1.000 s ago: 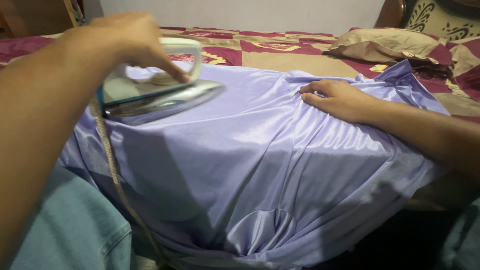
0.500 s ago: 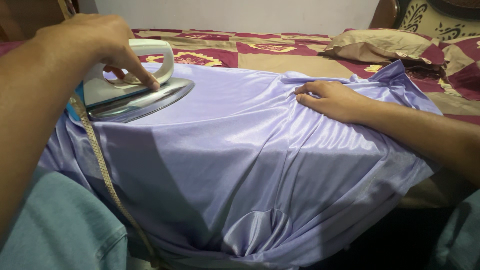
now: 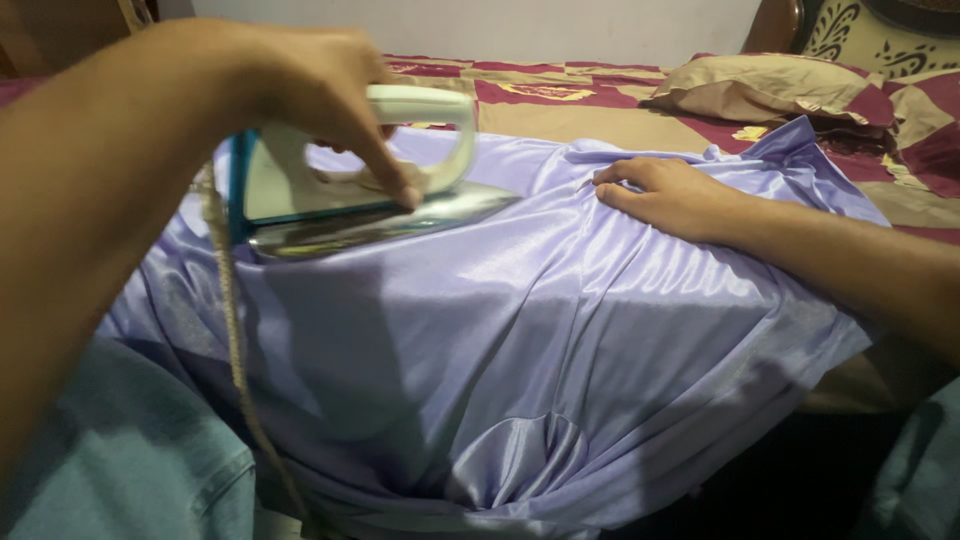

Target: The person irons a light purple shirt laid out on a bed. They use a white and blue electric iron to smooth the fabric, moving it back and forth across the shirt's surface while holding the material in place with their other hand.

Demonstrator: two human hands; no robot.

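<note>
We press a lilac satin garment spread flat over the bed.

Our left hand (image 3: 320,85) is wrapped around the white handle of the iron (image 3: 355,190), whose shiny soleplate rests on the satin garment (image 3: 520,330) at about ten o'clock from the cloth's middle, nose pointing toward three o'clock. Our right hand (image 3: 665,195) lies palm-down on the fabric at about two o'clock, fingers loosely curled and gripping nothing; we judge it pins the slippery cloth so that it stays taut under the iron. The braided cord (image 3: 232,340) hangs from the iron's heel toward seven o'clock, off the working area. The garment drapes over the bed's near edge at six o'clock. A pillow (image 3: 770,90) lies at one o'clock on the patterned bedspread (image 3: 560,100), well apart from the iron.
</note>
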